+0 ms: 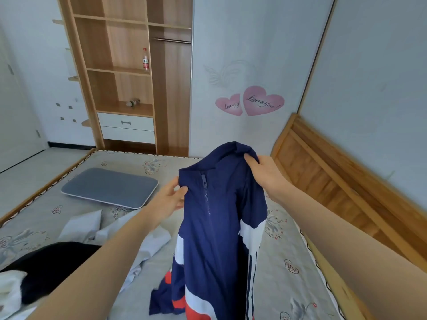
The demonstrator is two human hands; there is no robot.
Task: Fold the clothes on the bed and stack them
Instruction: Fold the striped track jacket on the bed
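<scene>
Both bare forearms reach in from the bottom edge, holding up a navy zip-front jacket with white and orange-red panels [221,227] over the bed. At the jacket's 9 o'clock, the left hand [169,199] pinches the front edge beside the zipper, thumb on top. At 1 o'clock, the right hand [265,172] curls its fingers round the bunched collar. The jacket's hem trails onto the grey flower-printed mattress [288,250]. At 8 o'clock lie a crumpled pale blue-white shirt [111,229] and a black garment [50,269], with white cloth [9,292] at the lower left corner. A flat grey pillow [111,187] rests at 10 o'clock. Beyond stands a wooden open-shelved wardrobe [129,65] holding a clear plastic bottle [145,59]; a wooden headboard [335,192] runs along the 3 o'clock side.
</scene>
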